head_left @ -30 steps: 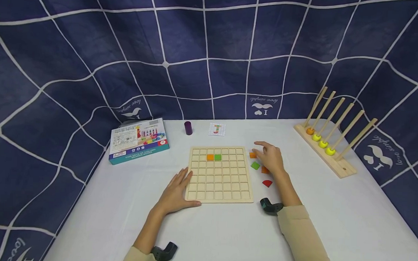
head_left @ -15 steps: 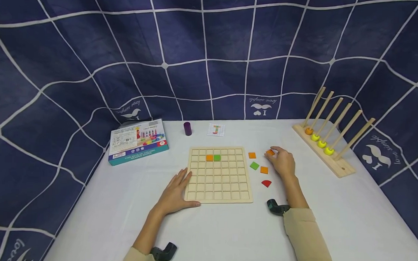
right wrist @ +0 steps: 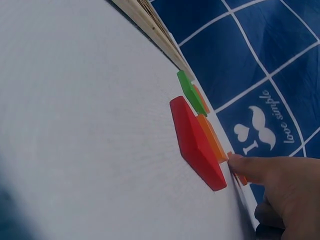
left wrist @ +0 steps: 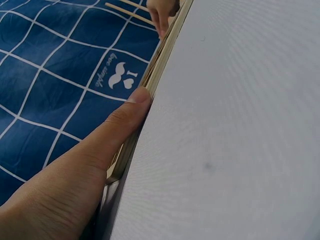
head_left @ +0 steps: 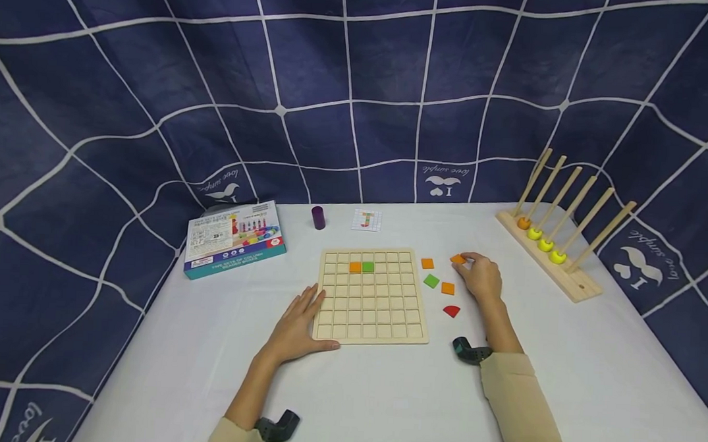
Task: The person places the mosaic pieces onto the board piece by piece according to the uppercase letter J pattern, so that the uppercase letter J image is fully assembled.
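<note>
Head view: board (head_left: pixel 371 311) on worktop (head_left: pixel 376 400), left hand (head_left: pixel 296 329) at near-left corner, fingers apart, apparently steadying it; rightmost orange tile (head_left: pixel 457 259), edge pinched by right hand's (head_left: pixel 481 278) fingers, seemingly for grip.

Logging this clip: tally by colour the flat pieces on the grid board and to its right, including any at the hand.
Orange tiles: 4 (1 on the grid board, 2 beside it, 1 at the right hand's fingertips)
Green tiles: 2 (1 on the board, 1 beside it)
Red wedge: 1
Total: 7
</note>
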Action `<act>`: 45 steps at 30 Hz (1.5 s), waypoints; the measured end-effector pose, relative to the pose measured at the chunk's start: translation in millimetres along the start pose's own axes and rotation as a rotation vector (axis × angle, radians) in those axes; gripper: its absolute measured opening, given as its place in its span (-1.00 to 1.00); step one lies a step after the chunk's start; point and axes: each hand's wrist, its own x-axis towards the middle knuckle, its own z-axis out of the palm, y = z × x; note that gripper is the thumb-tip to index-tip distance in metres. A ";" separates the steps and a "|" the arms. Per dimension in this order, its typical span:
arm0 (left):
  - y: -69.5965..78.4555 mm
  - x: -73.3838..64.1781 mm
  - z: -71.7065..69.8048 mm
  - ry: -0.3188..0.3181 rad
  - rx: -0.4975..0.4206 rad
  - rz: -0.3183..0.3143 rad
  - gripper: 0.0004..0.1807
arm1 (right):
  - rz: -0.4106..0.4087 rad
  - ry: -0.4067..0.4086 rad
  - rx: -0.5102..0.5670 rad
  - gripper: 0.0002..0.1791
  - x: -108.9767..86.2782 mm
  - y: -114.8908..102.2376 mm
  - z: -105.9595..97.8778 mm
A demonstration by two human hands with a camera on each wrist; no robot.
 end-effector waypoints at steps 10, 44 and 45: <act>-0.2 1.0 -0.1 0.003 0.013 0.003 0.30 | -0.187 0.013 0.158 -0.59 -3.5 -28.9 -1.0; 1.2 0.2 -1.2 -0.003 0.007 -0.004 0.32 | -0.446 -0.351 0.176 -0.67 -10.9 -102.9 61.4; 1.4 0.2 -1.4 -0.004 0.008 -0.006 0.32 | -0.452 -0.355 0.172 -0.67 -10.6 -103.1 61.7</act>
